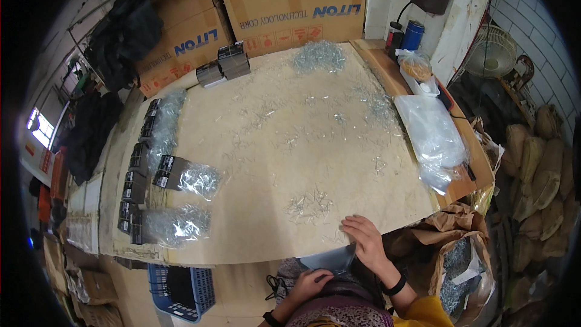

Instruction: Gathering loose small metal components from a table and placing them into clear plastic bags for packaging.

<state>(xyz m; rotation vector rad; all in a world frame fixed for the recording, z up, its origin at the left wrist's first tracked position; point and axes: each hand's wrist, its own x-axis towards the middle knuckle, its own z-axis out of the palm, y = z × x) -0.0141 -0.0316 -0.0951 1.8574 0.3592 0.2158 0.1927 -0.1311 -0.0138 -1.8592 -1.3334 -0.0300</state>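
Lower centre of frame: a loose pile of thin, shiny pin-like pieces [310, 206] is lying on the pale surface [254, 230], up and left of the right hand [365, 242]. That hand's fingers are extending nearly straight and close together at the surface's lower edge; no piece is showing in their grasp. The left hand [310, 284] is resting lower, beside a translucent bluish sheet [330, 258], probably plastic; its fingers are curling, but whether they are gripping the sheet cannot be told. A larger heap [319, 57] is sitting at upper centre; filled clear bags [181, 227] are lying at left.

Handling, judged by look: pieces light, stiff, slippery, likely prickly and tangling; best swept or pinched along their shafts. Sheet soft, slippery; best held by its rim.
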